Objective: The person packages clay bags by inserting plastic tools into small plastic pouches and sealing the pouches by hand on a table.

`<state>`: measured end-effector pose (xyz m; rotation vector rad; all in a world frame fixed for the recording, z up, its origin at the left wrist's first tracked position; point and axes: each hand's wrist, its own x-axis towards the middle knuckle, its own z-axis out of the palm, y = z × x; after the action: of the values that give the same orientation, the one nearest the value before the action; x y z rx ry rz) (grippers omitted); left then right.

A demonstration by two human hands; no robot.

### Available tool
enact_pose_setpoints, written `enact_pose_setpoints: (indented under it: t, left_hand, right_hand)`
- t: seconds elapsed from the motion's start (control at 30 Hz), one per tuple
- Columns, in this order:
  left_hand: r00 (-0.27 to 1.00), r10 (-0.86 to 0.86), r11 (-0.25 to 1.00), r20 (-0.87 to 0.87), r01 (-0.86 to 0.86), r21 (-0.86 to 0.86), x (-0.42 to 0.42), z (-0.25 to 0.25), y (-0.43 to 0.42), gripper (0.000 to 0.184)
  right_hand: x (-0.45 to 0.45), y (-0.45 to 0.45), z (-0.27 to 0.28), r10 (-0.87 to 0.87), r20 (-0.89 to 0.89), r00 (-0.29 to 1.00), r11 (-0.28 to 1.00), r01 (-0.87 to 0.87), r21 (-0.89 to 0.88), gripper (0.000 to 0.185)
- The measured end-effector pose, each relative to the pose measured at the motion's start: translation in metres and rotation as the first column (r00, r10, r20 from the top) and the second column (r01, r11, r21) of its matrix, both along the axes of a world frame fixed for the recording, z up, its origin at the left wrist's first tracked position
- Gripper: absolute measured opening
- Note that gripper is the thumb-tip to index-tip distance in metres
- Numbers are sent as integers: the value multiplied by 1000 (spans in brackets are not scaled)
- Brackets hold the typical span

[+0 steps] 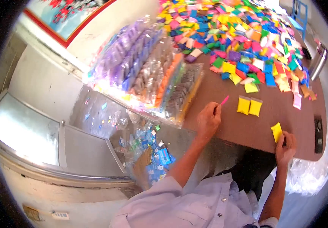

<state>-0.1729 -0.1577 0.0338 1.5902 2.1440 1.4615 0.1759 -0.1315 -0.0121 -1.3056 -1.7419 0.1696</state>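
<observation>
My left hand (209, 118) is above the table's near edge with its fingers closed on a thin pink strip (225, 100); whether it is a packet seen edge-on or a small tool, I cannot tell. At the right, my right hand (286, 149) pinches a small yellow packet (276, 131) by its lower end. Between the hands, a little farther back, two yellow packets (243, 105) lie side by side on the brown tabletop (224, 127).
A heap of small multicoloured packets (243, 45) covers the table's far part. Large clear bags of packets (141, 72) are stacked at the left edge. A steel flask (318, 62) stands at the right. Litter (152, 152) lies on the floor.
</observation>
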Motion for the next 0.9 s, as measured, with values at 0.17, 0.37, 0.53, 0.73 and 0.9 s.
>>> enact_pose_setpoints:
  t: [0.17,0.37,0.53,0.73,0.9]
  left_hand:
    - [993,2,1000,-120,-1,11,-24,-30,10,12]
    - [999,-23,999,-33,22,-39,-26,-27,8,15]
    - [1000,-6,1000,-25,5,-16,-24,-25,7,14]
    - [1000,-23,999,-1,23,44,-27,-34,11,16]
    - [1000,-23,998,-8,24,52,-28,-39,10,16]
  right_hand:
    - [5,-2,-4,9,38,999,999,-10,42,19]
    - [4,-9,-2,-8,148,989,1000,11,-17,35]
    - [2,-29,-21,-18,463,886,999,34,-28,49]
    - [0,-33,-16,-29,505,862,998,50,-28,54]
    - [-5,-32,-8,-4,411,912,998,32,-61,55]
